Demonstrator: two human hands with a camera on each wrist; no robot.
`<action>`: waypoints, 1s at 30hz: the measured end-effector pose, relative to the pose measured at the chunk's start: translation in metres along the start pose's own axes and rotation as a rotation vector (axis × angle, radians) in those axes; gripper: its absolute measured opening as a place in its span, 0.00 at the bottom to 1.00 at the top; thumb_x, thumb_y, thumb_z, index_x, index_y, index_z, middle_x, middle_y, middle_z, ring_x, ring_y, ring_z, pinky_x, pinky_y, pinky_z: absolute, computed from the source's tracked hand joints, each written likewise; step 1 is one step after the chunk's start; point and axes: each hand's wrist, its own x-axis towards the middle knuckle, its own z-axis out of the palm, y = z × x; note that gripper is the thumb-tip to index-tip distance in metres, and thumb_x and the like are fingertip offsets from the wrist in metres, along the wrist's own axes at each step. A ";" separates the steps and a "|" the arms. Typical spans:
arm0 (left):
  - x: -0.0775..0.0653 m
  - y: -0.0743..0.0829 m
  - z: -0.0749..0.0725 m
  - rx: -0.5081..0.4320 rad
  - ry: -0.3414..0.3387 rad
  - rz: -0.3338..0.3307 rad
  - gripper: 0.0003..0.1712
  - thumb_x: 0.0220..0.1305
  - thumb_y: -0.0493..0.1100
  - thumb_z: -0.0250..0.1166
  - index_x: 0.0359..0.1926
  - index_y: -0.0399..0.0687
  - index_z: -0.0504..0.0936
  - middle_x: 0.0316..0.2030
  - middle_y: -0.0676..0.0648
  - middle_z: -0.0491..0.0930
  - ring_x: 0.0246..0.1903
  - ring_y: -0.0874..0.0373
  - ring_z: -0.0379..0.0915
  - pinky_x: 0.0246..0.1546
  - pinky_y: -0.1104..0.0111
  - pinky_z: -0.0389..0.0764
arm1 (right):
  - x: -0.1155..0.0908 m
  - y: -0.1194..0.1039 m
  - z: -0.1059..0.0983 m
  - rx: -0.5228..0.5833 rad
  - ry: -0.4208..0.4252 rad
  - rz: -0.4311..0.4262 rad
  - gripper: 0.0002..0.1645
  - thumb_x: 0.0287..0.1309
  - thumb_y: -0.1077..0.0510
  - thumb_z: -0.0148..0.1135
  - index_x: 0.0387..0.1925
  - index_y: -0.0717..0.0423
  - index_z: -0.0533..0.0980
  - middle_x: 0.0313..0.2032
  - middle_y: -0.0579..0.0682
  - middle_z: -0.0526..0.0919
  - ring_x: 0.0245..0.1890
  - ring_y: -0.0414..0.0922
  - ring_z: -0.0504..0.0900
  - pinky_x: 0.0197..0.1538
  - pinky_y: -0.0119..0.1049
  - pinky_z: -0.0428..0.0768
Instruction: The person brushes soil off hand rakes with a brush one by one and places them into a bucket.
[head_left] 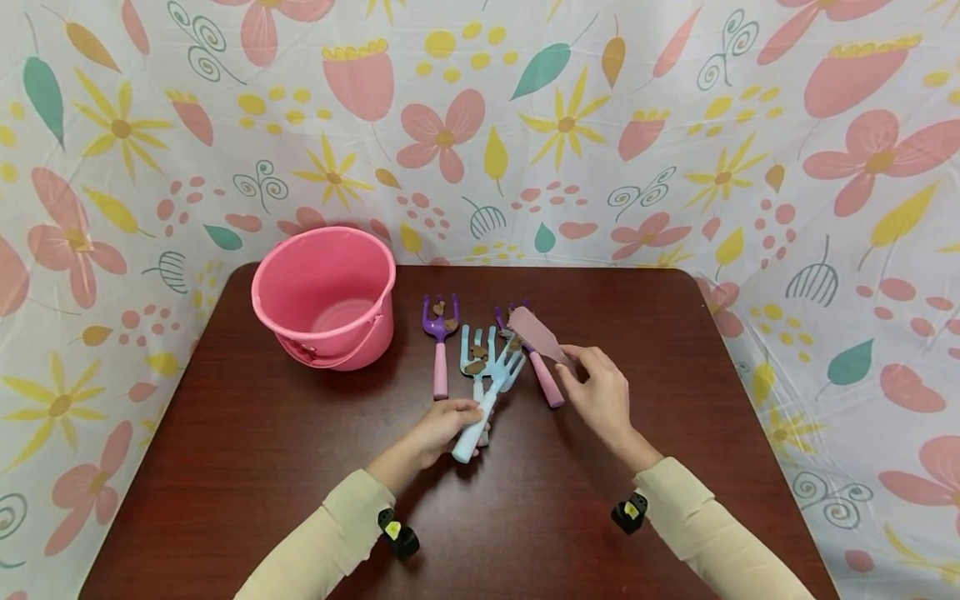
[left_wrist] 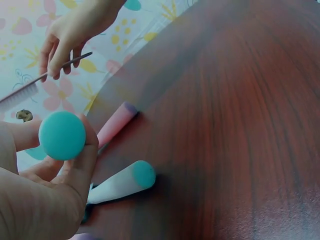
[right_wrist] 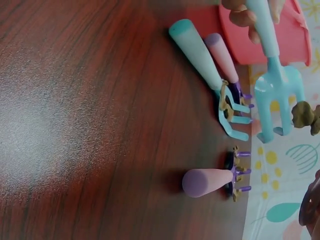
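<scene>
My left hand (head_left: pixel 438 427) grips a light blue garden hand fork (head_left: pixel 480 421) by its handle, raised over the table with its tines pointing away to the right. Brown clumps (right_wrist: pixel 304 115) show at those tines in the right wrist view. My right hand (head_left: pixel 602 392) pinches the end of a flat pink brush (head_left: pixel 536 332), whose pale bristles face down in the left wrist view. The brush's far end is close above the held fork's tines. Below lie a second light blue fork (right_wrist: pixel 197 55) and a purple fork with pink handle (head_left: pixel 546 379), partly covered by the brush.
Another purple fork (head_left: pixel 440 362) with a pink handle lies further left, brown clumps on its tines. A pink bucket (head_left: pixel 330 337) stands at the table's back left. A flower-printed cloth (head_left: pixel 480 125) hangs behind the dark wooden table (head_left: pixel 262 467).
</scene>
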 end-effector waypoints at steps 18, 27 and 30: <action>0.003 -0.004 -0.006 -0.187 -0.123 -0.033 0.25 0.69 0.44 0.45 0.62 0.33 0.63 0.42 0.43 0.72 0.29 0.58 0.73 0.30 0.69 0.76 | -0.009 -0.005 0.008 -0.034 -0.186 -0.141 0.16 0.49 0.57 0.66 0.43 0.49 0.80 0.35 0.44 0.80 0.30 0.39 0.74 0.29 0.37 0.73; 0.007 -0.002 -0.007 -0.308 -0.189 -0.050 0.23 0.71 0.45 0.41 0.61 0.36 0.62 0.38 0.48 0.72 0.26 0.60 0.71 0.28 0.72 0.74 | -0.007 -0.005 0.013 -0.040 -0.160 -0.179 0.17 0.47 0.57 0.68 0.42 0.50 0.80 0.33 0.43 0.80 0.28 0.39 0.73 0.26 0.35 0.70; 0.007 -0.001 -0.008 -0.339 -0.203 -0.051 0.23 0.70 0.45 0.42 0.61 0.37 0.63 0.37 0.48 0.72 0.25 0.61 0.71 0.27 0.73 0.74 | -0.006 -0.005 0.015 -0.034 -0.138 -0.202 0.18 0.45 0.58 0.70 0.42 0.51 0.81 0.33 0.43 0.80 0.27 0.39 0.72 0.25 0.35 0.69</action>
